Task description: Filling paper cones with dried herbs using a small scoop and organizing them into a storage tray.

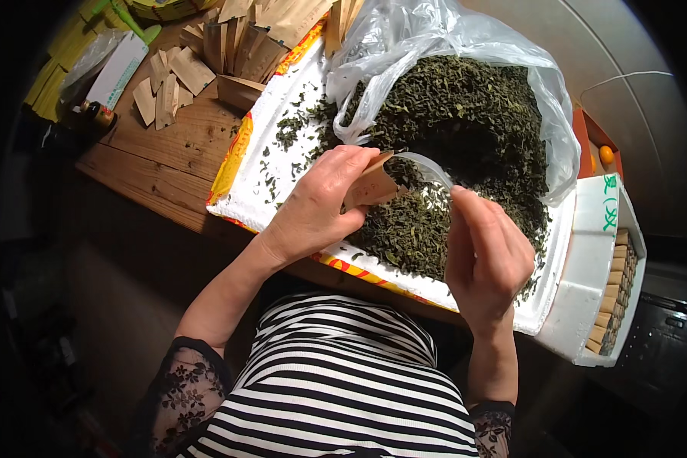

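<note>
My left hand (320, 202) grips a small brown paper pouch (370, 187) above the front of a white foam tray (259, 177) with a red and yellow outer wrap. My right hand (488, 252) has its fingers closed on a translucent, curved plastic scoop (427, 168), whose far end is at the pouch's opening; whether it is inside, I cannot tell. Dark green dried leaves (404, 240) lie loose in the tray and fill an opened clear plastic bag (534, 72) at its back, with some leaves scattered on the white foam.
Many paper pouches (244, 42) lie on the wooden table (137, 160) at upper left, beside yellow packs (42, 95), a white box (114, 69) and a green plastic object (130, 23). At right stand a foam box (572, 290) of pouches and a red box with orange fruit (606, 155).
</note>
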{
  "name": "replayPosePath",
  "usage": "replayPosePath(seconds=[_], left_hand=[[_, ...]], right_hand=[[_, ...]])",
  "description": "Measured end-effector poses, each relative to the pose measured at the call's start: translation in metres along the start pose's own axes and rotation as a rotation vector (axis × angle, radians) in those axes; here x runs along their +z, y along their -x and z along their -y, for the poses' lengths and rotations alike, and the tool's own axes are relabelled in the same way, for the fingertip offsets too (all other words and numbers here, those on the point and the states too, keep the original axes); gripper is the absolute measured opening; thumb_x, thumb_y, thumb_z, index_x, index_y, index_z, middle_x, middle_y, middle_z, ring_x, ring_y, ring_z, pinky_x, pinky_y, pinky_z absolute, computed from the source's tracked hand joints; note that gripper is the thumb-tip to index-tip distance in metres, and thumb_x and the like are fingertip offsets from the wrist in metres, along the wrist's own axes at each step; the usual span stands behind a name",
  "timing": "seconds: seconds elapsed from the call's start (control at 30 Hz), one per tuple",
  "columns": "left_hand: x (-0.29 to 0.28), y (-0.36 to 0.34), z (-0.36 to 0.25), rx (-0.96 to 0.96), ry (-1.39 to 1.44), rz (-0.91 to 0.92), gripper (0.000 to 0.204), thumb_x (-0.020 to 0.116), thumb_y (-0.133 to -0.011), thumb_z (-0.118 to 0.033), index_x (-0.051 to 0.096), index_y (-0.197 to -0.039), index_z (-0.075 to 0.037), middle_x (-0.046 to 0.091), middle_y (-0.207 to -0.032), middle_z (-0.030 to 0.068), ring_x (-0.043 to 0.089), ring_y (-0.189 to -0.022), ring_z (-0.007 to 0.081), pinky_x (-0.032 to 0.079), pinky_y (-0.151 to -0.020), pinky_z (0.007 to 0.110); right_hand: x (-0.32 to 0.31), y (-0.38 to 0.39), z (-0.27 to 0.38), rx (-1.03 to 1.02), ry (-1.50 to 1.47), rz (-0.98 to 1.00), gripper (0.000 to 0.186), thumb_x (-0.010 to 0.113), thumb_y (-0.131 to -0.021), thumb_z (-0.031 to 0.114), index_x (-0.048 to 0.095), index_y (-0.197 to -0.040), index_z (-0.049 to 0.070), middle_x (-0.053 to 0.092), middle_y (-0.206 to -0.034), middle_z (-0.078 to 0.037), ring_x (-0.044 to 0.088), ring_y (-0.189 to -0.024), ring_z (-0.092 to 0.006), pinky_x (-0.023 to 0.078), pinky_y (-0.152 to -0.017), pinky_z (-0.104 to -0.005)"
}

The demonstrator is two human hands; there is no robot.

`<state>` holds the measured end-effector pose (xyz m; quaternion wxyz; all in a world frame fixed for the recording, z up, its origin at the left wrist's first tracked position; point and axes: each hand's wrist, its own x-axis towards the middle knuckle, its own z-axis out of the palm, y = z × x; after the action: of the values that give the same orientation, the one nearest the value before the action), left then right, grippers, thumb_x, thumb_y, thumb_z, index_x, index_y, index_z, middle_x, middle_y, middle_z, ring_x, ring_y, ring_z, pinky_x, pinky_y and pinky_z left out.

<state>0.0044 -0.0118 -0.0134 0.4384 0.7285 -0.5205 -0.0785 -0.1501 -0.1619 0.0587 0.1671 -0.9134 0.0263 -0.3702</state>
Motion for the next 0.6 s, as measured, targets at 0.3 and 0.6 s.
replayPosePath(seconds=[0.3,0.6], left_hand=[[-0.001,0.011,0.008,-0.073,0.166,-0.066,0.068,0.072,-0.072,0.007,0.052,-0.136,-0.003,0.057,-0.127,0.0134,0.064,-0.099,0.0223,0.053,-0.087,0.032],[-0.006,0.013,0.007,-0.067,0.165,-0.095,0.067,0.071,-0.072,0.007,0.051,-0.135,-0.002,0.056,-0.125,0.0141,0.062,-0.1,0.0241,0.052,-0.091,0.034]], right_hand=[[0.003,-0.008,0.014,-0.158,-0.013,0.032,0.028,0.066,-0.079,-0.013,0.067,-0.107,-0.009,0.07,-0.086,-0.02,0.067,-0.066,-0.0258,0.051,-0.056,-0.0335],[-0.004,0.0,0.006,0.048,-0.08,-0.061,0.025,0.062,-0.088,-0.014,0.068,-0.111,-0.005,0.07,-0.085,-0.015,0.067,-0.068,-0.0183,0.053,-0.061,-0.0268]])
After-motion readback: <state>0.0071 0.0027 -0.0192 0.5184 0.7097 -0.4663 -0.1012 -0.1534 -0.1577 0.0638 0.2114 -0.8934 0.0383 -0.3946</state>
